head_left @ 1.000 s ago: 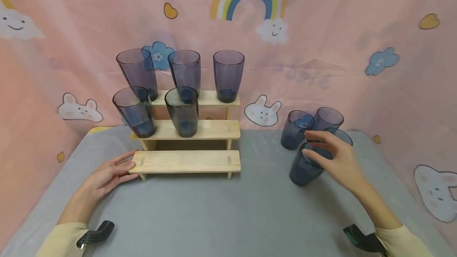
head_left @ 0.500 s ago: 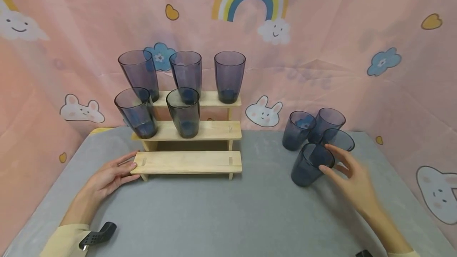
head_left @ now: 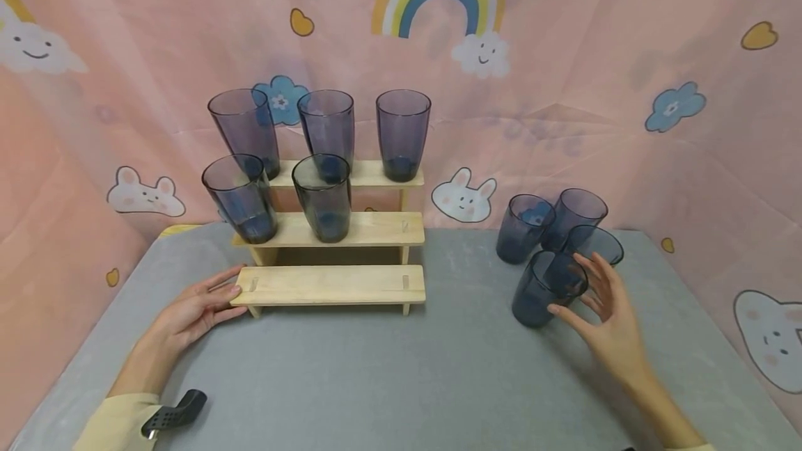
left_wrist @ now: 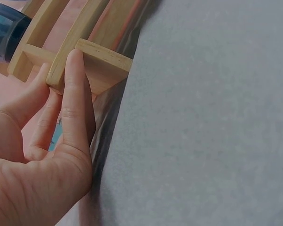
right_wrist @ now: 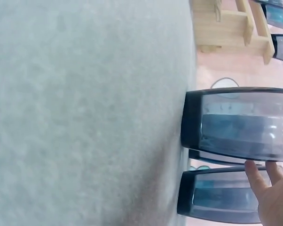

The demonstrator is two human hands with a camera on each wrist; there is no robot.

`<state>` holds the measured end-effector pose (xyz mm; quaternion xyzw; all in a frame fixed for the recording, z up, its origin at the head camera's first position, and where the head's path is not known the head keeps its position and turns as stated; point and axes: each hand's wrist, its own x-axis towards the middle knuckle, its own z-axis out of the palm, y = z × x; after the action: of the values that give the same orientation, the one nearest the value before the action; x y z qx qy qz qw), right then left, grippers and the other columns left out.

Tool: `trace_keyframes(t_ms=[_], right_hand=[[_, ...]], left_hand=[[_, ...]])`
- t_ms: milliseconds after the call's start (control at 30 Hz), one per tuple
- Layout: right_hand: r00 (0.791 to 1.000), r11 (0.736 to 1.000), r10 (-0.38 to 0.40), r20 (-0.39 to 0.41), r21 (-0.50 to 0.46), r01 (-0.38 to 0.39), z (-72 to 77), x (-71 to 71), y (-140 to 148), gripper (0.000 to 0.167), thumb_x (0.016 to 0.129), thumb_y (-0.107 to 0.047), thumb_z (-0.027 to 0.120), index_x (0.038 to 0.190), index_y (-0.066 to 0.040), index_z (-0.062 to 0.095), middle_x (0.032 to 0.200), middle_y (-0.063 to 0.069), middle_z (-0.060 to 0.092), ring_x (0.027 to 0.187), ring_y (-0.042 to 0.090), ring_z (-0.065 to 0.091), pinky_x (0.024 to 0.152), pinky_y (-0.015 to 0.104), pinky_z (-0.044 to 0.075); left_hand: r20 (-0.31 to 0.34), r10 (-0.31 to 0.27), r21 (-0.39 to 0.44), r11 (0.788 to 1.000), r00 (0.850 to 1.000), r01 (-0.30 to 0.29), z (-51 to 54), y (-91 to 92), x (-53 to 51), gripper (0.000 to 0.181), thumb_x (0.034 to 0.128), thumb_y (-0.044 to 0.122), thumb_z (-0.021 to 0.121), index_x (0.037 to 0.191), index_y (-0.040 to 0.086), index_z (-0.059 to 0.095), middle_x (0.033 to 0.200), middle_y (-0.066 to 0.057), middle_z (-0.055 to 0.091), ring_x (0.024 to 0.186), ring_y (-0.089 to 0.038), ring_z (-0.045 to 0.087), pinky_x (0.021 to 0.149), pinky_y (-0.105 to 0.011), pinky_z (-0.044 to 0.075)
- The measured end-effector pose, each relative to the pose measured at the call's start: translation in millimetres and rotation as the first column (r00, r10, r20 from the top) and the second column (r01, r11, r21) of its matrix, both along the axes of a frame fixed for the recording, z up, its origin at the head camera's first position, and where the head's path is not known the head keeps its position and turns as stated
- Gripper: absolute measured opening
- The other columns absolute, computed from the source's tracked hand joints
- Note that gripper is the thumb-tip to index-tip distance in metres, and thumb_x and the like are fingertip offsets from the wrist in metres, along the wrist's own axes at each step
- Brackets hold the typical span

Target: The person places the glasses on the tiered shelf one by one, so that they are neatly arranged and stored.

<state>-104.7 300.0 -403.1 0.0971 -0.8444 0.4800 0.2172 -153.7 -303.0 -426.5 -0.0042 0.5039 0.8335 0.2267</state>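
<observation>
Looks like the grab step, if anyone's asking; the right hand has thumb and fingers curved round the front glass, which stands on the table near three other glasses; how hard it's squeezing, no idea. The left hand is loosely spread, fingers fairly straight, touching the left end of the bottom step of a wooden stand; probably just steadying it. Top step has three glasses, middle one has two with room at its right end; so the next move likely calls for a snug grip, then a straight lift that doesn't knock the neighbours. Hard to see: the glass right behind the front one is mostly blocked; the right wrist view chops off the glass tops and most of the hand; fingers beyond the glass are partly hidden.
</observation>
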Motion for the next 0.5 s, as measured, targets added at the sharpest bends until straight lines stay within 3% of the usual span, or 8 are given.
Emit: trace_keyframes(t_ms=[200,367,500], right_hand=[[0.993,0.997,-0.054,0.101,0.058,0.048,-0.1,0.1,-2.1,0.104,0.077,0.003,0.081,0.157,-0.019,0.018,0.152,0.014,0.038,0.138,0.013,0.038,0.088,0.003,0.038],[0.986,0.993,-0.058,0.159,0.108,0.042,-3.2,-2.3,-3.5,0.100,0.079,-0.007,0.082,0.157,-0.020,0.021,0.147,0.018,0.044,0.134,0.006,0.041,0.087,0.001,0.038],[0.982,0.993,-0.070,0.177,0.104,0.053,-1.1,-4.0,-6.5,0.095,0.079,-0.010,0.083,0.155,-0.014,0.026,0.142,0.022,0.047,0.133,0.029,0.047,0.084,0.001,0.042]], left_hand=[[0.004,-0.001,0.007,1.000,1.000,0.001,0.9,0.4,0.7,0.038,0.1007,-0.003,0.049,0.116,0.026,0.067,0.116,0.003,0.064,0.105,-0.019,0.065,0.086,-0.035,0.058],[0.004,-0.002,0.007,1.000,1.000,0.002,0.5,-0.2,0.4,0.039,0.1008,-0.003,0.048,0.117,0.027,0.067,0.117,0.002,0.064,0.105,-0.018,0.065,0.087,-0.035,0.058],[0.004,-0.003,0.001,1.000,1.000,0.003,-0.5,-1.1,-0.3,0.039,0.1012,-0.003,0.047,0.117,0.027,0.067,0.117,0.002,0.064,0.105,-0.019,0.065,0.088,-0.035,0.057]])
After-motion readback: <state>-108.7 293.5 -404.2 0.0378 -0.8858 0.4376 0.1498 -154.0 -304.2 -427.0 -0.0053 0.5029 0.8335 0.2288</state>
